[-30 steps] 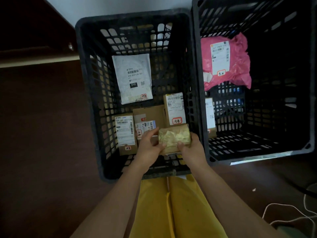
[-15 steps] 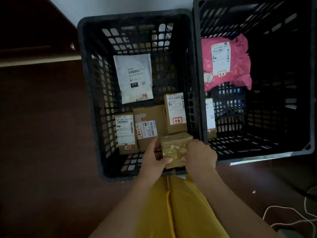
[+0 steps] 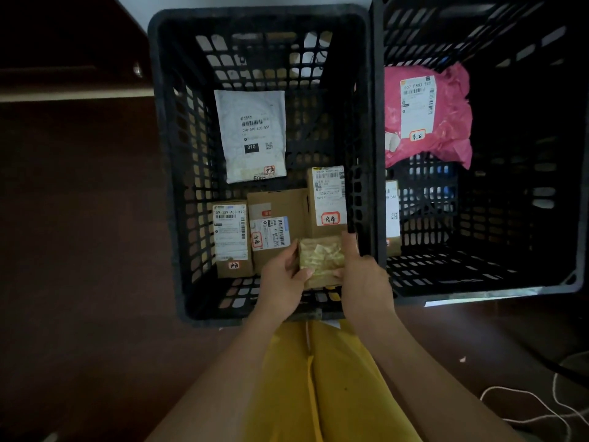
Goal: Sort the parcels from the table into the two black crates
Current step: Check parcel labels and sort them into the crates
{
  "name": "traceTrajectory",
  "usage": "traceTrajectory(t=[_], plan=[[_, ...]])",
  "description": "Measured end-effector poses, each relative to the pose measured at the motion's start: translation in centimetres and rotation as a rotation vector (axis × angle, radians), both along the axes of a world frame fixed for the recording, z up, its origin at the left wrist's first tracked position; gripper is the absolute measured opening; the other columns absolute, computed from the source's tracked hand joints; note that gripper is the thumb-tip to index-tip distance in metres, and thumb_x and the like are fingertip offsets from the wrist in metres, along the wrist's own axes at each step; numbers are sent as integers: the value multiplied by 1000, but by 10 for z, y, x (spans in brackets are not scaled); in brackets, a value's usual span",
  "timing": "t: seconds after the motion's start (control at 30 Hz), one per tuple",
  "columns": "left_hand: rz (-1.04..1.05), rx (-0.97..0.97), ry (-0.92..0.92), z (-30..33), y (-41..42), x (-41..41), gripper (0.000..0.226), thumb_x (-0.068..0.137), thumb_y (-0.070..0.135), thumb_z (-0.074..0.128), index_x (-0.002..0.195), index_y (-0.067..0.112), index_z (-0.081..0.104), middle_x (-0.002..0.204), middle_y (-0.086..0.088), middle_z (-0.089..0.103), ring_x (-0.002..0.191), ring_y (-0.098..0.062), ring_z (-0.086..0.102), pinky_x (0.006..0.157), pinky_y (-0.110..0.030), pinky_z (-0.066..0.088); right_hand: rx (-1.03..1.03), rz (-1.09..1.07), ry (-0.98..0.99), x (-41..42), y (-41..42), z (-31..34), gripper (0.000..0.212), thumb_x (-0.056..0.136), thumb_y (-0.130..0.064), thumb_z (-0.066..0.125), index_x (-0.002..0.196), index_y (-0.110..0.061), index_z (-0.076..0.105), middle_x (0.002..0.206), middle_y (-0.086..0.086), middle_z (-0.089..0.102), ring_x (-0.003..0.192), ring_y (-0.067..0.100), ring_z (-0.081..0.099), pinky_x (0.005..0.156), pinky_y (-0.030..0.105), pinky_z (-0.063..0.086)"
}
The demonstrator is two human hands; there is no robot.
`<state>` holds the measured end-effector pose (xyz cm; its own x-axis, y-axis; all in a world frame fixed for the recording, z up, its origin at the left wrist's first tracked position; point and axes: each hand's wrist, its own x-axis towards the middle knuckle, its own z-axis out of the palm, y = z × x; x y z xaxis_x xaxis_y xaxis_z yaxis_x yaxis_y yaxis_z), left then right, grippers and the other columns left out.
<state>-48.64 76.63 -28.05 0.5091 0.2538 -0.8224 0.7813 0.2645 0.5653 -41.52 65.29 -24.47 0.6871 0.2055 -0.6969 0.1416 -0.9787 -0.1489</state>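
Both hands hold a small taped brown parcel [image 3: 320,258] low inside the left black crate [image 3: 165,161], near its front right corner. My left hand [image 3: 283,282] grips its left side with the thumb on top. My right hand [image 3: 363,275] grips its right side. In that crate lie a white mailer [image 3: 251,135] and three labelled cardboard boxes: a small one [image 3: 231,237], a wide one [image 3: 275,224] and a tall one [image 3: 328,199]. The right black crate [image 3: 557,282] holds a pink mailer [image 3: 427,116] and a box [image 3: 392,215] against its left wall.
The crates stand side by side on a dark brown floor [image 3: 79,250]. A white cord [image 3: 541,406] lies on the floor at lower right. My yellow trousers [image 3: 318,378] fill the bottom middle. A dark cabinet with a knob [image 3: 137,70] is at upper left.
The parcel has tilted and gone a little lower into the left crate, next to the tall box, and both hands shifted their grip on its sides.
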Motion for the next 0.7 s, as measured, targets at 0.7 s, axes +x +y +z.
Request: traceTrajectory(t=[0.7], plan=[[-234,150,97,-40,-11,-7,30,90,-8,58,112,8,69,108,-1,69,102,-12,62,81,-12,48,-125,276,156,1,8,-29,46,89,8,59,133,0,49,138,17,38,107,25,58,84,29,51]])
